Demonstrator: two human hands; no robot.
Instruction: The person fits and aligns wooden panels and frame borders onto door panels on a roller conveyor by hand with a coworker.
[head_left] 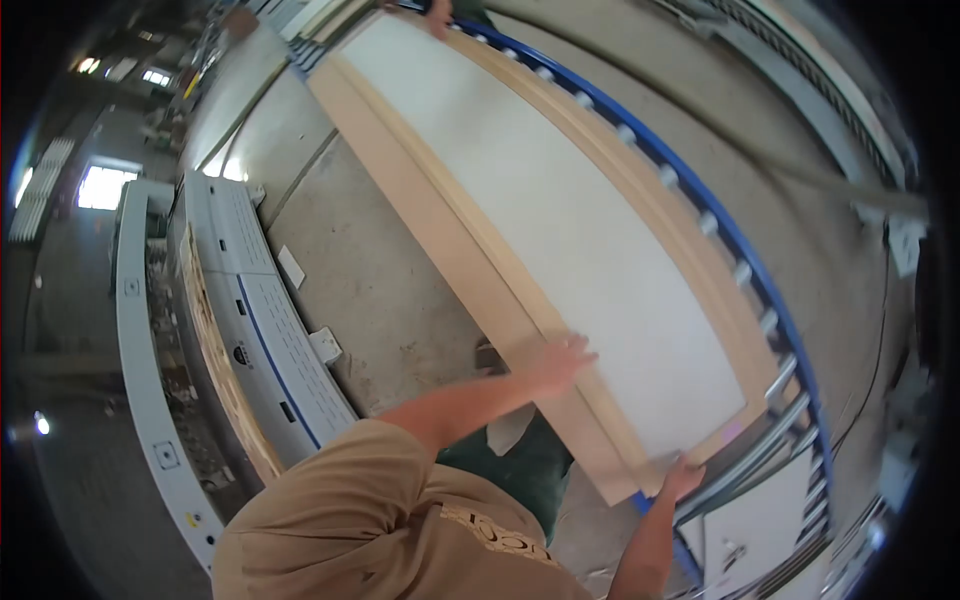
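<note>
A long door-like panel (600, 250) with a white middle and a wood-coloured border lies on a roller conveyor. Along its left side runs a lower wood-coloured board (430, 240); whether it is a separate piece I cannot tell. My left hand (562, 366) rests on the panel's left border near the close end, fingers stretched out and slightly blurred. At the nearest end of the panel, my right hand (684, 477) grips the edge by the corner, its fingers partly hidden.
The conveyor's blue rail (735, 225) and rollers (668, 177) curve along the panel's right side. Another person's hand (440, 18) is at the far end. Grey machine housing (245, 300) stands left, with a rough wooden edge (215, 340) beside it. A white board (755, 520) lies low right.
</note>
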